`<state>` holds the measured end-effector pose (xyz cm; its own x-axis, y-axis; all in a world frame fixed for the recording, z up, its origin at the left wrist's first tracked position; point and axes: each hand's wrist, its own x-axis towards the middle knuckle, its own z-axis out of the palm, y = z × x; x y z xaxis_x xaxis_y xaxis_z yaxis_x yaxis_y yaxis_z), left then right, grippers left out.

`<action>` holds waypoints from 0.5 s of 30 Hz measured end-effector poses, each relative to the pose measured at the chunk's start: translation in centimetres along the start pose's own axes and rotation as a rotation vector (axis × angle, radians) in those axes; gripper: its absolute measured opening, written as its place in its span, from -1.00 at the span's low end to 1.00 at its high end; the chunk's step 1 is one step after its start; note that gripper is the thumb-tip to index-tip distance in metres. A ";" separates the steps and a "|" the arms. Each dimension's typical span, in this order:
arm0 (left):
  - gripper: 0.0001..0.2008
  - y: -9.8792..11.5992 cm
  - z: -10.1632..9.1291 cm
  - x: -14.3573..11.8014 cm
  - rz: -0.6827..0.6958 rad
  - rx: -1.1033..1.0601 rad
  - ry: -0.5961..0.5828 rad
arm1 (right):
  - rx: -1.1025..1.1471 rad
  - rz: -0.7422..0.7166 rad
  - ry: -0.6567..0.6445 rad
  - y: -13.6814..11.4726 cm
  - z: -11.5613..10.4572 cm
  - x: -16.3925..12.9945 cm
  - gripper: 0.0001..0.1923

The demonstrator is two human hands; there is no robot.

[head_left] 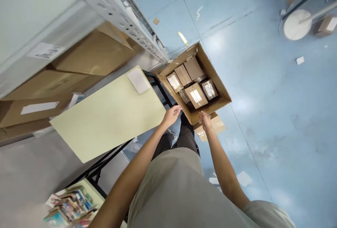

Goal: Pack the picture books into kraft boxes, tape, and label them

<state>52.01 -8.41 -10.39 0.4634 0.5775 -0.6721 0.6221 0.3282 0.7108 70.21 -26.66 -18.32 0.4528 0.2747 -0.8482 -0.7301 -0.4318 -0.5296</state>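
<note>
blue floor (276, 91), scuffed and littered with scraps of paper, fills the right side of the view, and a grey metal rack (113, 6) stacked with flat cartons runs along the left. a pale yellow table top (110, 115) on a black frame is seen beside the person's legs. an open cardboard box (221, 89) is held low over the floor just past the table's corner; about 6 small taped packages (196, 95) are packed inside it. the left hand (171, 115) is pressed against the box's near left edge, fingers curled around it, and the right hand (205, 121) is wrapped on the near bottom corner where a loose flap (210, 128) hangs down. whether the fingers reach under the base cannot be told.

judging from the tilt, the box is best kept level so that the packages are not slid toward one wall. support is better placed under the base than on the thin rim, since the flap could fold. the table's frame lies close to the box and should be cleared with care.
</note>
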 end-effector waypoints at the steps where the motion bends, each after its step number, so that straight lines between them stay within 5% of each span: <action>1: -0.73 -0.2 -0.8 -1.7 0.009 -0.044 0.032 | -0.019 0.005 -0.022 -0.8 0.1 -0.7 -0.66; 7: -0.61 -1.2 -5.6 -10.8 0.066 -0.270 0.268 | -0.174 -0.028 -0.163 -5.6 4.3 -4.8 -0.64; 11: -0.49 -3.0 -9.3 -16.9 0.128 -0.403 0.470 | -0.327 -0.112 -0.300 -7.0 10.4 -9.0 -0.62; 15: -0.46 -6.7 -12.8 -24.2 0.172 -0.567 0.692 | -0.495 -0.225 -0.540 -5.4 17.7 -15.7 -0.49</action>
<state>28.50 -15.01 3.76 -0.0750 0.9123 -0.4027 0.0910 0.4084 0.9083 57.95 -13.41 -2.03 0.1572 0.7280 -0.6673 -0.2777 -0.6158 -0.7373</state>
